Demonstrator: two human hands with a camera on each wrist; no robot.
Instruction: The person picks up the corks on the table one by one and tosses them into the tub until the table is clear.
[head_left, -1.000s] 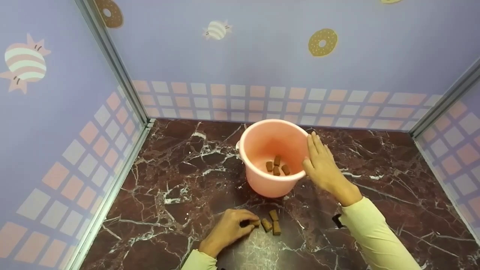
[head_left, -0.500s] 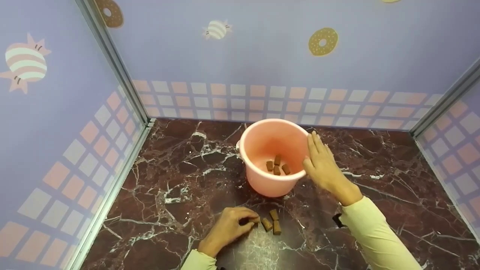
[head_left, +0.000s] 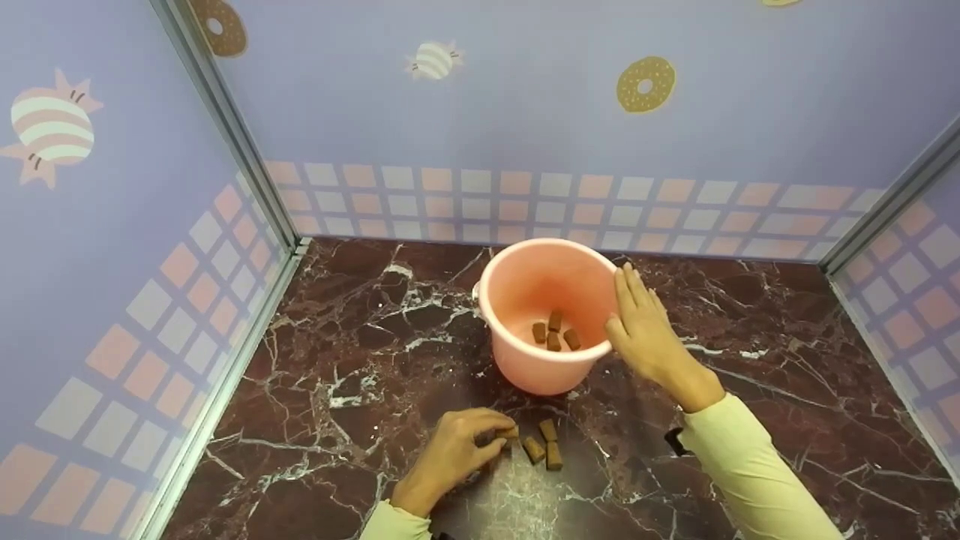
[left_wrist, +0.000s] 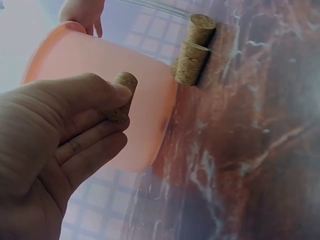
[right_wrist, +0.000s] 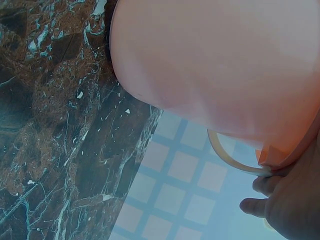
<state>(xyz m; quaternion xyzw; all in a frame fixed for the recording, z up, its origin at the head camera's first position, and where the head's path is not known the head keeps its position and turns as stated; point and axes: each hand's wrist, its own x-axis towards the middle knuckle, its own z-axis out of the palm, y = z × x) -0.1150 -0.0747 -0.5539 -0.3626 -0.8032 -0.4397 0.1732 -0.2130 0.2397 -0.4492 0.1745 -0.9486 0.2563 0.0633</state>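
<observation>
My left hand (head_left: 450, 450) pinches a cork (left_wrist: 126, 80) between thumb and fingertips, just above the marbled surface in front of the pink bucket (head_left: 536, 373). Three loose corks lie right of that hand: one cork (head_left: 533, 450) leans left, and beside it one cork (head_left: 547, 430) lies behind another cork (head_left: 553, 456). Inside the upright bucket, several corks (head_left: 553, 341) rest on the bottom. My right hand (head_left: 645, 334) lies against the bucket's right rim, fingers straight. From the right wrist, its fingers (right_wrist: 254, 206) show by the rim, close to the bucket's handle (right_wrist: 225, 157).
A dark red marbled tabletop (head_left: 360, 450) spreads beneath everything. Lilac panels stand at the back (head_left: 525, 112), left and right, with pink and white squares along their lower parts. A metal strip (head_left: 217, 390) edges the left side.
My left hand has lifted slightly with the cork between its fingers, moving a little away from the table's near side. The right hand and the bucket have stayed in place.
</observation>
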